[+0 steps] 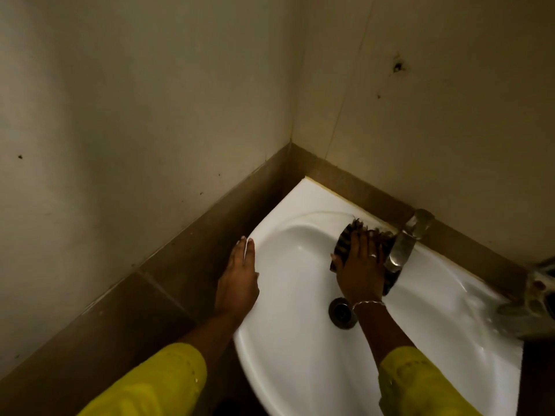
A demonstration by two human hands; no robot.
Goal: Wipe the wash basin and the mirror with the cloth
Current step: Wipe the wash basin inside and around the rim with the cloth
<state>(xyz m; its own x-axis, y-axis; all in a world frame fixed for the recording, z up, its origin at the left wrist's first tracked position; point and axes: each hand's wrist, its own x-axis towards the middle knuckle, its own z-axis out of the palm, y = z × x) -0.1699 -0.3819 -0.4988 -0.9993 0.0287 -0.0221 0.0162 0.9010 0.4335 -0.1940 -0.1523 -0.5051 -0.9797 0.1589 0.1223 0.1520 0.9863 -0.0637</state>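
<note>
I see the cloth (pixel 342 246), dark with pale stripes and frayed, inside the white wash basin (pixel 300 340) beneath the tap (pixel 402 244). The right hand (pixel 359 265) presses it flat-fingered, and the left hand (pixel 240 277) lies flat on the rim.

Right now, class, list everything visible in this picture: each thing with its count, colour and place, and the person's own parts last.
wash basin: one, white, set in the wall corner.
cloth: one, dark striped, inside the basin near the back rim.
tap: one, silvery, on the back rim beside the cloth.
drain: one, dark metal, bottom of the bowl.
walls: two, cream above a brown tiled band.
metal fitting: one, silvery, blurred, right edge.
bracelet: one, silvery, right wrist.
sleeves: two, yellow, bottom of the frame.
left hand: one, resting on the basin's left rim.
right hand: one, pressing flat on the cloth.
</note>
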